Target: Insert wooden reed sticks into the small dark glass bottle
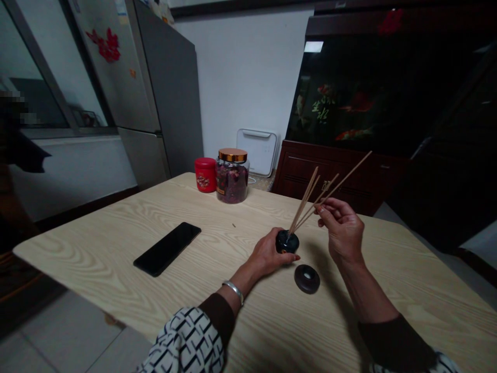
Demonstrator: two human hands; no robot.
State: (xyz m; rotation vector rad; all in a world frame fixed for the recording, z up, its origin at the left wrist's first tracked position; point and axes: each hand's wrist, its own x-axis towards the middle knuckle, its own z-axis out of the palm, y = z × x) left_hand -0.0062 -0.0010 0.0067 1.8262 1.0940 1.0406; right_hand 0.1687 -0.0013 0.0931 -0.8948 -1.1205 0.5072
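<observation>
My left hand is wrapped round a small black bottle standing on the wooden table. Several thin wooden reed sticks stand in the bottle's mouth and fan out up to the right. My right hand pinches one of those sticks near its middle, above and right of the bottle. A round dark lid with a hole lies flat on the table just in front of both hands.
A black phone lies face down on the left of the table. At the far edge stand a red tin and a glass jar with a copper lid. Behind are a grey fridge and a fish tank.
</observation>
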